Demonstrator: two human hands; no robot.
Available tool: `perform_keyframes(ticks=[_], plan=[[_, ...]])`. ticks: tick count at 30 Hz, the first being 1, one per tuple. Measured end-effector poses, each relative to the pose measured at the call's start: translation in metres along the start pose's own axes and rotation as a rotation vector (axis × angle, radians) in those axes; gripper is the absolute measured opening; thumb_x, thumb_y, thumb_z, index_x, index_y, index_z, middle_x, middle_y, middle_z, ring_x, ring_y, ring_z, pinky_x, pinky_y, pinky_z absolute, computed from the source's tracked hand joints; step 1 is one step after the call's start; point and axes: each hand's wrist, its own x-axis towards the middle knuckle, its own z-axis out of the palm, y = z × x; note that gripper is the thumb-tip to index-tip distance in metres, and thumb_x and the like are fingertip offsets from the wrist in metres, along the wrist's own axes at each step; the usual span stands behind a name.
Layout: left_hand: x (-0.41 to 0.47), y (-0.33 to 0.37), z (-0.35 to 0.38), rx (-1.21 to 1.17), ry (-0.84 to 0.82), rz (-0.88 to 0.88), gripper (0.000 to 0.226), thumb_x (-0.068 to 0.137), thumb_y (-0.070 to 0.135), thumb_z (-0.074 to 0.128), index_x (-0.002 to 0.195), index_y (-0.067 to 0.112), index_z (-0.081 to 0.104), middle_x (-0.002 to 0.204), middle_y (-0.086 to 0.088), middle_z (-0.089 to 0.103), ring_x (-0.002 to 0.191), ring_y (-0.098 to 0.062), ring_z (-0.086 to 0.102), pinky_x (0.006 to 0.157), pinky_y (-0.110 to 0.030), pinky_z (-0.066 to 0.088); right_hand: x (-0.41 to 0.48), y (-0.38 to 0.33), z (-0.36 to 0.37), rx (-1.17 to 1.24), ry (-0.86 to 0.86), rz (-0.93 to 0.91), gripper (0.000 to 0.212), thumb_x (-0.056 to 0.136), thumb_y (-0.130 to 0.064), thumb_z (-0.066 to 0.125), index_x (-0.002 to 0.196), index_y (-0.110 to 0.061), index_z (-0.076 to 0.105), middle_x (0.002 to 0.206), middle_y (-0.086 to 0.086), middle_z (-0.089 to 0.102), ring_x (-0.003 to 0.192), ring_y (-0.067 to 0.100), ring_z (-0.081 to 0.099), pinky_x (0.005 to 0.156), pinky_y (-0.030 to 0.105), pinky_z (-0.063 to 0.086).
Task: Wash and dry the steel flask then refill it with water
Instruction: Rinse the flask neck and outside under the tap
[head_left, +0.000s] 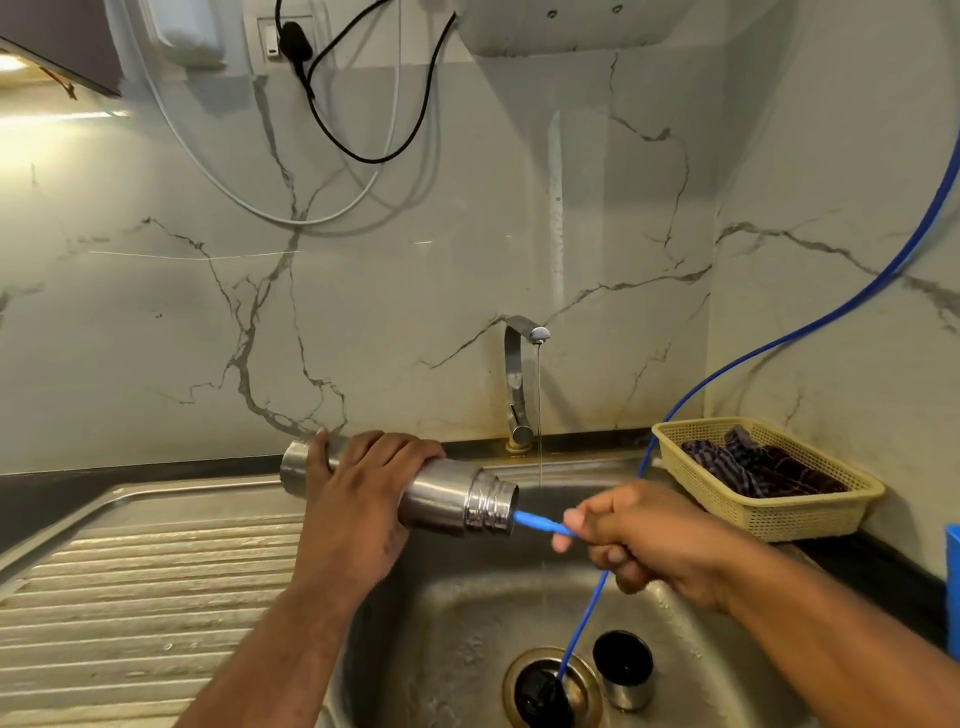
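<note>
Left hand (363, 499) grips steel flask (447, 496) sideways over sink (467, 623), right hand (649, 540) pinching blue brush handle (540, 522) poked into its mouth.

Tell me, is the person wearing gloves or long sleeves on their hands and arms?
No gloves! The left hand and the right hand are both bare. The left forearm and the right forearm are bare too, with no sleeve in view. I can see no watch, bracelet or ring on either one.
</note>
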Motion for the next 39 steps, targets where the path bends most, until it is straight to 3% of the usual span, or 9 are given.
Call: perform_keyframes(ticks=[2, 4, 8, 10, 15, 22, 28, 32, 39], plan=[[0.0, 0.001, 0.0, -0.004, -0.002, -0.016, 0.084, 0.053, 0.023, 0.094, 0.124, 0.042, 0.053, 0.122, 0.012, 0.063, 0.121, -0.021, 0.056, 0.114, -0.068, 0.025, -0.001, 0.003, -0.003, -0.122, 0.031, -0.102, 0.024, 0.101, -0.04, 0.059, 0.101, -0.025, 0.079, 0.067, -0.009, 0.056, 0.057, 0.007, 0.048, 0.058, 0.026, 0.042], [-0.001, 0.001, 0.001, -0.008, -0.029, -0.041, 0.085, 0.054, 0.025, 0.094, 0.125, 0.042, 0.053, 0.122, 0.012, 0.063, 0.121, -0.021, 0.056, 0.113, -0.069, 0.027, 0.0, 0.005, -0.004, -0.626, 0.163, -0.331, 0.027, 0.094, -0.056, 0.061, 0.114, -0.04, 0.07, 0.091, -0.015, 0.068, 0.081, 0.002, 0.061, 0.08, 0.03, 0.052], [-0.003, 0.001, 0.002, -0.037, -0.072, -0.072, 0.084, 0.057, 0.027, 0.093, 0.129, 0.042, 0.052, 0.125, 0.011, 0.062, 0.122, -0.021, 0.056, 0.114, -0.07, 0.025, -0.003, -0.012, 0.005, -1.243, 0.393, -0.561, 0.03, 0.102, -0.055, 0.046, 0.123, -0.043, 0.063, 0.101, -0.017, 0.069, 0.089, 0.005, 0.054, 0.089, 0.035, 0.035], [-0.002, 0.003, -0.001, -0.044, -0.054, -0.071, 0.084, 0.057, 0.025, 0.092, 0.129, 0.041, 0.052, 0.125, 0.012, 0.061, 0.123, -0.021, 0.055, 0.113, -0.07, 0.025, -0.006, -0.013, 0.014, -1.204, 0.395, -0.512, 0.027, 0.105, -0.049, 0.042, 0.107, -0.038, 0.066, 0.084, -0.012, 0.066, 0.076, 0.005, 0.052, 0.081, 0.031, 0.033], [0.001, 0.001, -0.001, -0.015, 0.014, -0.024, 0.087, 0.051, 0.021, 0.095, 0.126, 0.04, 0.054, 0.124, 0.01, 0.062, 0.123, -0.022, 0.055, 0.115, -0.071, 0.021, -0.011, -0.008, 0.023, 0.123, -0.055, 0.118, 0.033, 0.107, -0.03, 0.051, 0.096, -0.01, 0.074, 0.055, -0.005, 0.037, 0.046, 0.01, 0.028, 0.05, 0.024, 0.026], [0.0, 0.006, -0.004, -0.006, -0.083, -0.08, 0.087, 0.059, 0.027, 0.092, 0.131, 0.044, 0.047, 0.129, 0.012, 0.059, 0.127, -0.019, 0.051, 0.115, -0.07, 0.023, -0.01, -0.018, 0.02, -1.177, 0.394, -0.494, 0.025, 0.103, -0.053, 0.046, 0.118, -0.04, 0.062, 0.096, -0.017, 0.064, 0.086, 0.005, 0.054, 0.085, 0.029, 0.039], [0.001, 0.02, -0.005, -0.009, -0.044, -0.038, 0.09, 0.056, 0.026, 0.093, 0.133, 0.041, 0.049, 0.129, 0.01, 0.057, 0.126, -0.02, 0.051, 0.114, -0.066, 0.027, -0.015, -0.015, 0.03, -1.009, 0.461, -0.397, 0.015, 0.107, -0.04, 0.045, 0.1, -0.035, 0.058, 0.084, -0.011, 0.058, 0.075, 0.004, 0.053, 0.064, 0.025, 0.038], [0.002, 0.026, -0.004, -0.182, -0.022, -0.031, 0.092, 0.064, 0.029, 0.088, 0.139, 0.037, 0.035, 0.135, 0.007, 0.048, 0.127, -0.017, 0.045, 0.114, -0.053, 0.036, -0.01, -0.013, 0.012, -1.164, 0.798, -0.741, 0.005, 0.09, -0.027, 0.076, 0.092, -0.022, 0.076, 0.075, -0.007, 0.065, 0.064, 0.014, 0.054, 0.059, 0.029, 0.036], [0.001, 0.026, -0.008, -0.408, -0.124, 0.011, 0.107, 0.061, 0.056, 0.087, 0.145, 0.049, 0.021, 0.14, 0.019, 0.035, 0.121, -0.002, 0.036, 0.111, -0.035, 0.041, -0.017, -0.015, -0.013, -1.375, 0.908, -1.235, 0.015, 0.097, -0.014, 0.069, 0.109, -0.009, 0.077, 0.089, 0.003, 0.07, 0.076, 0.024, 0.062, 0.073, 0.039, 0.05]])
